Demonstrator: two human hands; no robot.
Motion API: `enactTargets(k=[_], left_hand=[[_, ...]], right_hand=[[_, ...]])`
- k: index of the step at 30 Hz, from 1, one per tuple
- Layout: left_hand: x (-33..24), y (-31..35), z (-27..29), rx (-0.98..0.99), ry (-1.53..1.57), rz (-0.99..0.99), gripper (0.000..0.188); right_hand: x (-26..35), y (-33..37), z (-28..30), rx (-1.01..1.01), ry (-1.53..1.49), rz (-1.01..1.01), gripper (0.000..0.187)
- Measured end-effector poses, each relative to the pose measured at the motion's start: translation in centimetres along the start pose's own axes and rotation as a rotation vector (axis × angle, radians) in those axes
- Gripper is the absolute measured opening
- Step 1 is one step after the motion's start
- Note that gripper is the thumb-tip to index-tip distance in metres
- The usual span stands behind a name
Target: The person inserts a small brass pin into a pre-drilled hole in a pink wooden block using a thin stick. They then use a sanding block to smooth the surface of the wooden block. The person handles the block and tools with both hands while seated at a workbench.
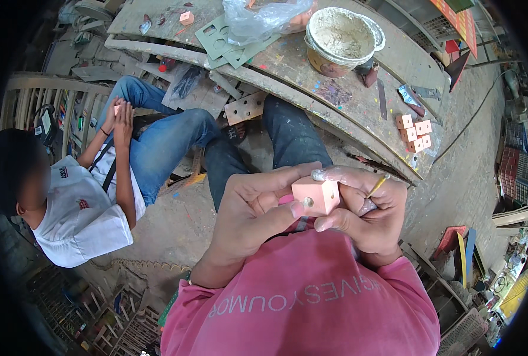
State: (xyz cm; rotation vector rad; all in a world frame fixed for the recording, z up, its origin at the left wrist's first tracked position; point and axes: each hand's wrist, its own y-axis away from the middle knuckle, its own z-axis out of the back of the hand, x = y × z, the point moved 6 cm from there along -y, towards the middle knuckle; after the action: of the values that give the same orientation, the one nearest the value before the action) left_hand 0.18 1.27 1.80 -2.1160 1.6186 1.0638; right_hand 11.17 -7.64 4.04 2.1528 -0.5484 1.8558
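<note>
With the fingers of your left hand (246,204) and right hand (375,206), you grasp a pink, holed, wooden-looking cube (316,191), likely light, rigid, best pinched by flat faces.

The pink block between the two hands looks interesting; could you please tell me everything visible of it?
The block is cube-like, matte, orange-pink, perhaps painted wood. A round hole, pale inside, marks the front face; a darker one shows on the right face. Slightly turned, it is held near the pink shirt by the left hand and right hand.
</note>
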Motion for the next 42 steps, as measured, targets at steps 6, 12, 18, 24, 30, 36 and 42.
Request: enactTargets(k=[6, 12, 18, 24, 30, 36, 42], left_hand=[[0.08, -0.03, -0.02, -0.079, -0.076, -0.015, 0.053], [-0.02, 0.08, 0.11, -0.101, -0.107, -0.014, 0.052], [-0.22, 0.06, -0.03, -0.054, -0.042, -0.021, 0.050], [-0.39, -0.07, -0.13, -0.071, -0.026, -0.022, 0.051], [-0.25, 0.05, 0.16, -0.047, -0.065, -0.001, 0.050], [-0.15, 0.05, 0.27, -0.046, -0.070, -0.031, 0.050], [-0.16, 0.11, 0.25, -0.137, -0.114, -0.025, 0.054]], right_hand=[[-0.04, 0.00, -0.14, -0.032, -0.005, -0.022, 0.045], [-0.24, 0.20, -0.05, -0.009, -0.007, -0.026, 0.047], [0.19, -0.25, -0.42, 0.005, 0.029, 0.067, 0.048], [0.08, -0.11, -0.43, 0.008, 0.036, 0.009, 0.047], [0.30, -0.23, -0.31, 0.042, -0.037, 0.002, 0.046], [0.38, -0.36, -0.41, 0.047, 0.003, 0.048, 0.046], [0.02, -0.25, -0.25, 0.017, -0.003, 0.016, 0.046]])
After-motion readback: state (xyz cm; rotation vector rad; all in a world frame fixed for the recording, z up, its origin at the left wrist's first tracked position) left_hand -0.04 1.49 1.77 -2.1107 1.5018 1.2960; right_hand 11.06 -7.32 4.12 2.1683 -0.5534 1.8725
